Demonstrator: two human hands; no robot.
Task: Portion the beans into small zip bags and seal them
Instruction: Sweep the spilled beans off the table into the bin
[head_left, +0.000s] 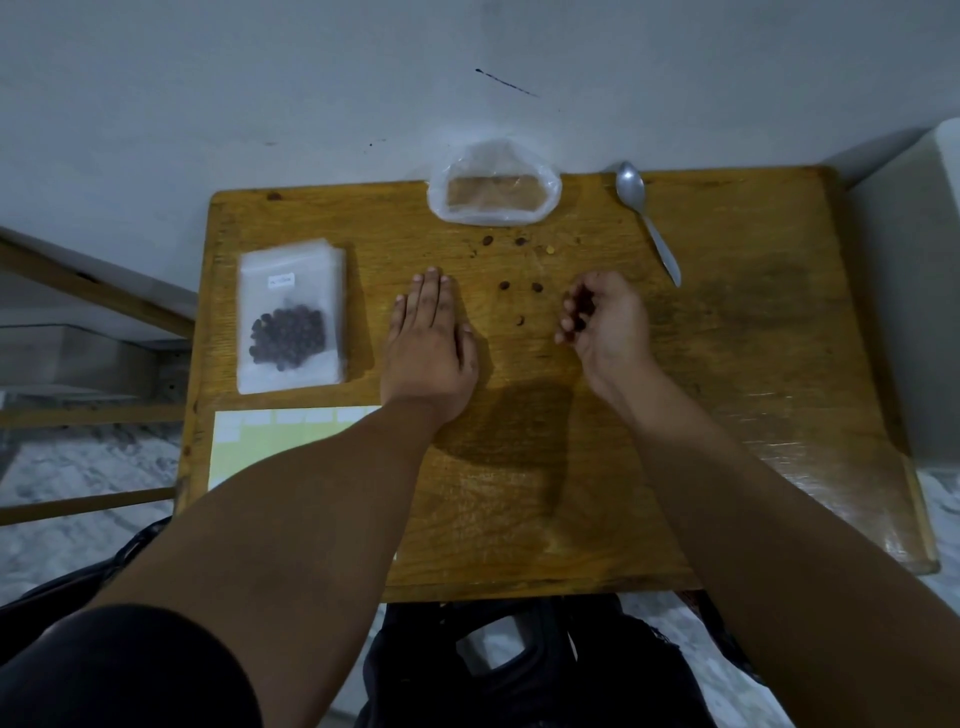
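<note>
Several loose dark beans (504, 286) lie scattered on the wooden table (727, 364) between my hands and toward the back. My left hand (431, 338) rests flat on the table, palm down, fingers straight. My right hand (602, 322) is cupped with curled fingers around a few dark beans. A clear zip bag (291, 322) holding many dark beans lies on a stack of empty bags at the left. A larger plastic bag (493, 189) with brown contents sits at the back edge.
A metal spoon (647, 218) lies at the back right, bowl toward the wall. A pale yellow label sheet (270, 441) lies at the front left, partly under my left forearm. A grey wall stands behind the table.
</note>
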